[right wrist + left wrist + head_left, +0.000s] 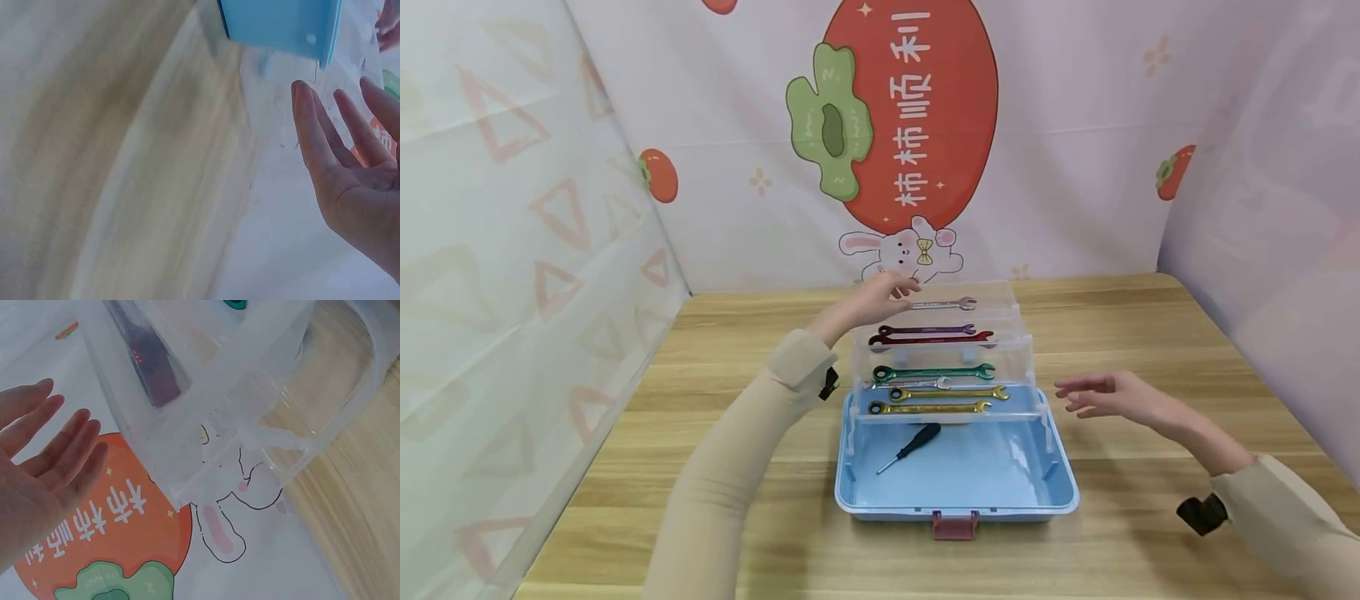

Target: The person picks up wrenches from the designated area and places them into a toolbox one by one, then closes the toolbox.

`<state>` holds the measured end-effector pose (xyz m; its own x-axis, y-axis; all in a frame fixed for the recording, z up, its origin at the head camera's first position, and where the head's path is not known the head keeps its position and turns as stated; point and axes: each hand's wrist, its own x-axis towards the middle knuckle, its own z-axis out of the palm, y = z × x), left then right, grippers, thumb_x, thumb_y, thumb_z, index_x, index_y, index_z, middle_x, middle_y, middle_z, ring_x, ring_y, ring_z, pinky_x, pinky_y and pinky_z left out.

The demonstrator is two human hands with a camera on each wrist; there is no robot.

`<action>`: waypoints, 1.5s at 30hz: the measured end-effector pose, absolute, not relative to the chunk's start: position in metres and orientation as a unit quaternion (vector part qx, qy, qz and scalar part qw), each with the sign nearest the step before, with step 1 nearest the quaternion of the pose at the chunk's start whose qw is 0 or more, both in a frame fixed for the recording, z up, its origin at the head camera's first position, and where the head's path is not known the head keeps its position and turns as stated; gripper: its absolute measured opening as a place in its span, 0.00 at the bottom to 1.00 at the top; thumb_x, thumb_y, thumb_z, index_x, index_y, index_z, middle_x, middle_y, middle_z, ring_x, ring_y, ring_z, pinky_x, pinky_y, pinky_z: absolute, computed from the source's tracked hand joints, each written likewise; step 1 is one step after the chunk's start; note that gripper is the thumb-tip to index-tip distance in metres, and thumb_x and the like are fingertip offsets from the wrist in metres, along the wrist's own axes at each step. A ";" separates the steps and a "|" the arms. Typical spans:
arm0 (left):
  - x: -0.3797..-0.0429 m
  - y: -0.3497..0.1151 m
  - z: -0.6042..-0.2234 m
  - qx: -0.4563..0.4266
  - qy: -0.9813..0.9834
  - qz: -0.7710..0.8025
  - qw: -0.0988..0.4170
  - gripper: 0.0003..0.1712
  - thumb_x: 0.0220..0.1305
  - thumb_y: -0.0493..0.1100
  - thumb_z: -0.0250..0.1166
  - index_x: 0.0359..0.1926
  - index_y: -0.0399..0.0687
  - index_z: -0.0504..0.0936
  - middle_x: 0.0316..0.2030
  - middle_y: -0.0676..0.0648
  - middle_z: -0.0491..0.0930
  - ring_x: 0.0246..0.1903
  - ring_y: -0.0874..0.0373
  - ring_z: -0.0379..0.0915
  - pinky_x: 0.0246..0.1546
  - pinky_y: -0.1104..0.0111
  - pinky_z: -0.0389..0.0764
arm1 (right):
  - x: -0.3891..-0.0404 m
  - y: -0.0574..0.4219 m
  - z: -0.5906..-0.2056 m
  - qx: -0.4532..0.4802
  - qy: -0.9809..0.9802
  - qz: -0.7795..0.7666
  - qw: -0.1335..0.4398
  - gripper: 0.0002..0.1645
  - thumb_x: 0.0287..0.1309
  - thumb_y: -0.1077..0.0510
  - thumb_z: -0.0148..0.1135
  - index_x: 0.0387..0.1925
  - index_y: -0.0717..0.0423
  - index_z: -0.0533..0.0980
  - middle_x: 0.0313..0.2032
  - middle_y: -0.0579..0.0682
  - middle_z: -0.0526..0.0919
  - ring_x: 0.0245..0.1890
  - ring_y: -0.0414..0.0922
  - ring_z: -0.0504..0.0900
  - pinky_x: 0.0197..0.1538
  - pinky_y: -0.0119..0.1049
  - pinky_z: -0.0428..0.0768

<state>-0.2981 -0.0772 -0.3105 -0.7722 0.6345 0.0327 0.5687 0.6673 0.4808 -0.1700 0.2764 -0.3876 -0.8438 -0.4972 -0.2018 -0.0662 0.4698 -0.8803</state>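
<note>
A blue toolbox (958, 492) stands on the table with its clear tiered trays (943, 358) spread out behind. My left hand (880, 298) is over the rearmost tray, beside a silver wrench (951, 305). Its fingers (74, 434) are relaxed and hold nothing in the left wrist view. A purple wrench (927, 330), a red wrench (932, 339), a green wrench (934, 373) and gold wrenches lie across the tiers. Inside the bottom lies a black-handled screwdriver (912, 447). To the right of the box, my right hand (1108, 396) hovers with loosely bent fingers and nothing in them.
A pink latch (955, 526) hangs from the box's front edge. Wood-grain tabletop (760, 517) surrounds the box. A printed cloth (1060, 167) hangs behind the table, with cloth walls at left and right.
</note>
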 end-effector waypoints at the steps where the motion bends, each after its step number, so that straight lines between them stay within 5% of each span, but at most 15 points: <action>1: -0.296 -0.081 -0.310 0.333 0.908 0.244 0.062 0.18 0.59 0.36 0.57 0.51 0.37 0.74 0.46 0.41 0.75 0.44 0.52 0.70 0.47 0.64 0.71 | -0.174 0.277 -0.387 -0.168 0.827 -0.487 0.224 0.29 0.62 0.56 0.49 0.57 0.75 0.59 0.53 0.72 0.66 0.46 0.53 0.76 0.45 0.43 0.76; 6: -0.284 -0.101 -0.312 0.335 0.896 0.289 0.033 0.19 0.59 0.35 0.57 0.52 0.35 0.72 0.48 0.38 0.72 0.46 0.47 0.68 0.50 0.58 0.68 | -0.191 0.280 -0.385 -0.157 0.827 -0.493 0.220 0.31 0.62 0.56 0.49 0.58 0.74 0.57 0.54 0.72 0.64 0.48 0.61 0.72 0.47 0.46 0.74; 20: -0.259 -0.154 -0.362 0.189 0.872 0.452 -0.013 0.24 0.62 0.35 0.53 0.58 0.33 0.63 0.54 0.34 0.63 0.52 0.42 0.63 0.51 0.56 0.67 | -0.225 0.265 -0.404 -0.113 0.824 -0.511 0.218 0.34 0.63 0.48 0.45 0.62 0.67 0.54 0.57 0.69 0.63 0.50 0.57 0.72 0.50 0.46 0.72; 35: -0.249 -0.163 -0.408 0.078 0.779 0.598 0.173 0.29 0.67 0.37 0.43 0.63 0.25 0.45 0.60 0.25 0.52 0.59 0.37 0.52 0.57 0.53 0.60 | -0.237 0.252 -0.426 -0.070 0.719 -0.642 0.255 0.39 0.66 0.48 0.39 0.64 0.70 0.39 0.65 0.67 0.41 0.62 0.62 0.50 0.59 0.46 0.59; 45: -0.254 -0.161 -0.432 0.086 0.728 0.642 0.224 0.25 0.69 0.36 0.38 0.62 0.25 0.50 0.59 0.28 0.57 0.58 0.40 0.57 0.56 0.58 0.63 | -0.236 0.246 -0.427 -0.028 0.691 -0.670 0.268 0.40 0.65 0.48 0.39 0.65 0.67 0.36 0.65 0.67 0.41 0.63 0.60 0.48 0.56 0.35 0.65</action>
